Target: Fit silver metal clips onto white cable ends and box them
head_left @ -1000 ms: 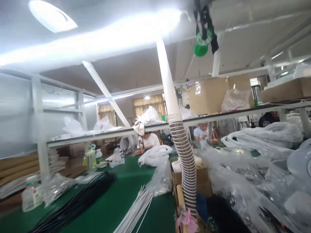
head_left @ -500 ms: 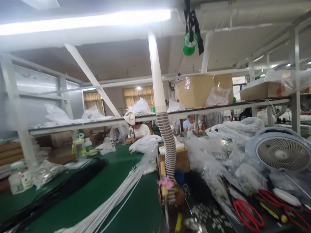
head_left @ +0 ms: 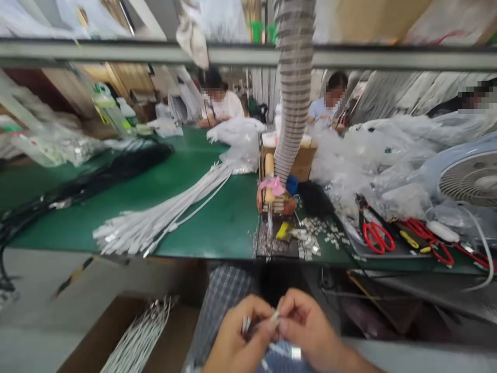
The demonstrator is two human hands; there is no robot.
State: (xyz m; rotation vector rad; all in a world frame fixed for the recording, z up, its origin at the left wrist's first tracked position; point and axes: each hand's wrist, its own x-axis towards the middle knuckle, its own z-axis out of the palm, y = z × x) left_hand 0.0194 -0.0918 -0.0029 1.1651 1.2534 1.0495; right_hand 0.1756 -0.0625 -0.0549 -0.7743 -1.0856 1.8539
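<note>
Over the lap, at the bottom middle of the head view, my left hand and my right hand come together. Thumb and fingers of both pinch the end of a white cable between them. A small shiny tip shows among the fingers of my left hand, and pale strands hang beneath. Motion blur hides the exact shape of the cable end. On the green table in front, a bundle of white cables fans out, apart from both hands. Many small metal pieces are scattered to its right.
A ribbed hose comes down to the table. Red-handled pliers and a fan stand at right; black cables lie at left. A cardboard box of white cables is at lower left. Two people sit across the table.
The view has tilted down from the ceiling light and shelf to the table and lap. Both my hands, the cable between them and the box of cables have come into sight.
</note>
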